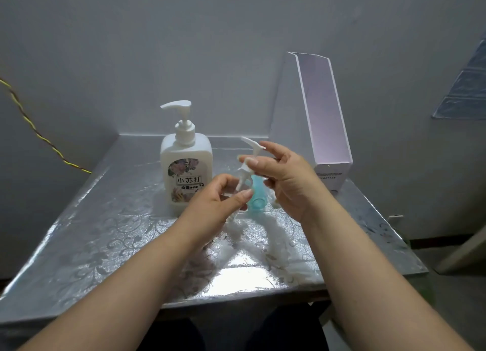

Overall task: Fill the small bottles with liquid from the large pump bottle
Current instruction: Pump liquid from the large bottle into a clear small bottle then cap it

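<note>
We are looking at a large white plastic pump bottle (185,164) whose label is showing mauve and grey flowers with dark characters on a white band, a small translucent aqua-blue plastic bottle (256,197) and a small white plastic pump head (247,141). The shiny silver foil-like tabletop (105,219) is carrying an embossed leaf-scroll pattern. We are seeing a tall white cardboard box (332,170) tinted pale lilac inside, a twisted yellow-and-brown cord (37,134) and a plain grey wall (236,35).
</note>
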`<state>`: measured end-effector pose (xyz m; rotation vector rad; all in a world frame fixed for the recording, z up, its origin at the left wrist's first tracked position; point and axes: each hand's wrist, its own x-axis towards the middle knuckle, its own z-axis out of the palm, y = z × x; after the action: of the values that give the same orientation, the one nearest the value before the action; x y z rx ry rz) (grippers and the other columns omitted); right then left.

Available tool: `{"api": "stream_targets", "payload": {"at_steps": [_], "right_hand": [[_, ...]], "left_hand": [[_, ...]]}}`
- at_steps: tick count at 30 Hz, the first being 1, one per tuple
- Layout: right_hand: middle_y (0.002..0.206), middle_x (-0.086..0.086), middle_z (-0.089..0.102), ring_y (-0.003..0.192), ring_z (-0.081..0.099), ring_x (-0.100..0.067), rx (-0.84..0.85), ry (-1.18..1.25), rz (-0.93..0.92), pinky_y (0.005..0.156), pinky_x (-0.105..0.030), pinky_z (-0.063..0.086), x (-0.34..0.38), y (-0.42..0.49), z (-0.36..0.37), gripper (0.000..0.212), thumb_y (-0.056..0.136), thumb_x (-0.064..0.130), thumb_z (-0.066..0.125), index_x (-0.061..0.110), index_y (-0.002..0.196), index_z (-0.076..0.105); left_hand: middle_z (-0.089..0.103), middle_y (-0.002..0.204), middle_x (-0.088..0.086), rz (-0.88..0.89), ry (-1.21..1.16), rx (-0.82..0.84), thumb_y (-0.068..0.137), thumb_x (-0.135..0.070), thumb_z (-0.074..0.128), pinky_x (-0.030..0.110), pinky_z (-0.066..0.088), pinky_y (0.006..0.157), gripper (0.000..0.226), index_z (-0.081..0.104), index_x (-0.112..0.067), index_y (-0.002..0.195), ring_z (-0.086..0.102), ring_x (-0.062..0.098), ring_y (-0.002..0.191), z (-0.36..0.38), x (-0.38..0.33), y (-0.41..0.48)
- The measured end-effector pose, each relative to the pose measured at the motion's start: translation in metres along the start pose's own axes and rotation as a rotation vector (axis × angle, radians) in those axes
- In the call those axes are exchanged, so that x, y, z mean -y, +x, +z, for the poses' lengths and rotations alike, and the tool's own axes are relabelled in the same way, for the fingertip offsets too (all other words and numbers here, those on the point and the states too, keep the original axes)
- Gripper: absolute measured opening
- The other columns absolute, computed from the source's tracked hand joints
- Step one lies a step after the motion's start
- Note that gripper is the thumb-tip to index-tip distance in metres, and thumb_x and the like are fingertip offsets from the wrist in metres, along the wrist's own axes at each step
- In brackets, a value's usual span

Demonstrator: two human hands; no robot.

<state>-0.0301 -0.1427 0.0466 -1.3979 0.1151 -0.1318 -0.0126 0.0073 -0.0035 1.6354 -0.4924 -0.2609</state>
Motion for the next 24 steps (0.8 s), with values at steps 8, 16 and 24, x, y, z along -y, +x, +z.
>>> {"api": "stream_targets", "payload": {"at_steps": [8, 16, 24], "right_hand": [[0.092, -0.015, 0.068, 0.097, 0.065, -0.028, -0.026, 0.158, -0.104, 0.095, -0.035, 0.047, -0.001, 0.006, 0.012, 0.054, 0.076, -0.014, 0.064, 0.007, 0.124, 0.051], [0.076, 0.000, 0.063, 0.065, 0.063, -0.005, 0.013, 0.020, -0.071, 0.072, -0.021, 0.040, 0.002, 0.006, 0.029, 0.063, 0.072, -0.001, 0.075, 0.004, 0.130, 0.050], [0.097, -0.010, 0.066, 0.073, 0.061, -0.008, 0.012, 0.073, -0.046, 0.059, -0.015, 0.042, 0.001, 0.004, 0.032, 0.060, 0.076, -0.004, 0.070, 0.007, 0.131, 0.050]], "left_hand": [[0.072, 0.101, -0.009, 0.019, -0.006, -0.050, 0.074, -0.044, 0.069, 0.024, 0.049, 0.086, 0.035, 0.066, -0.027, 0.104, 0.066, 0.009, 0.099, -0.011, -0.005, 0.000], [0.071, 0.099, -0.005, 0.046, 0.049, -0.082, 0.079, -0.035, 0.070, 0.026, 0.049, 0.085, 0.030, 0.064, -0.021, 0.105, 0.065, 0.010, 0.096, -0.027, -0.006, -0.002], [0.070, 0.089, -0.010, 0.029, 0.049, -0.098, 0.081, -0.034, 0.070, 0.023, 0.046, 0.077, 0.023, 0.065, -0.025, 0.101, 0.064, 0.005, 0.086, -0.026, -0.007, -0.004]]}}
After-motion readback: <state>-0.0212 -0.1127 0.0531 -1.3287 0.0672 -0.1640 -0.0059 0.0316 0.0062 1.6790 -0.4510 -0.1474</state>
